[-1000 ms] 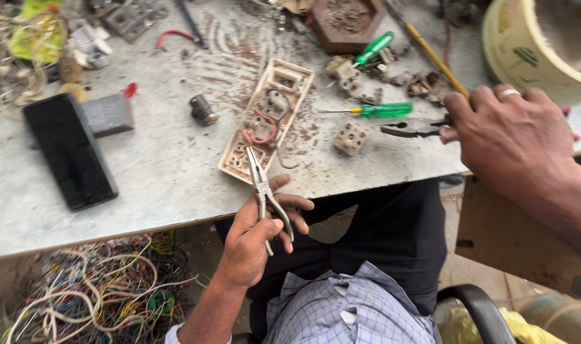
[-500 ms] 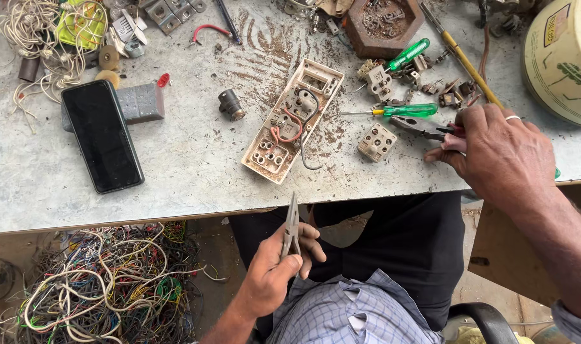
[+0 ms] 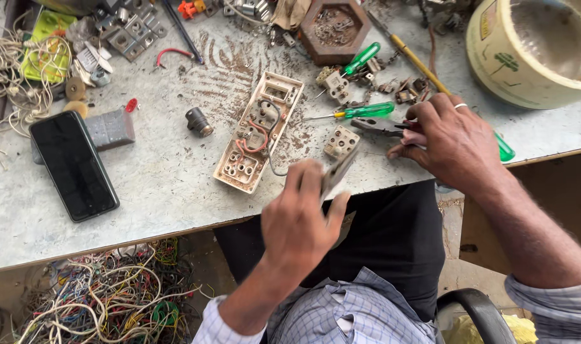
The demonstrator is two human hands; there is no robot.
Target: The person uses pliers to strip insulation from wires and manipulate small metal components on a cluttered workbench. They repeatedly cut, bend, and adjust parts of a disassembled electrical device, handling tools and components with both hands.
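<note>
My left hand point(image 3: 300, 223) sits low in the middle of the frame, fingers clenched around a pair of pliers point(image 3: 337, 173) that is blurred; its metal end points up and to the right, toward the small cream socket block point(image 3: 341, 141) just above it on the tabletop point(image 3: 163, 185). My right hand point(image 3: 459, 143) rests at the right, fingers curled over the red handles of a second tool point(image 3: 383, 129) whose dark tip lies level, pointing left at that same block. The left hand is the nearer one to the open switch plate point(image 3: 255, 137), which lies up and to the left of it, long axis tilted from lower left to upper right. The hexagonal wooden dish point(image 3: 334, 28) at top centre holds small screws; the pale bucket point(image 3: 526, 57) at upper right shows nothing I can make out inside.
</note>
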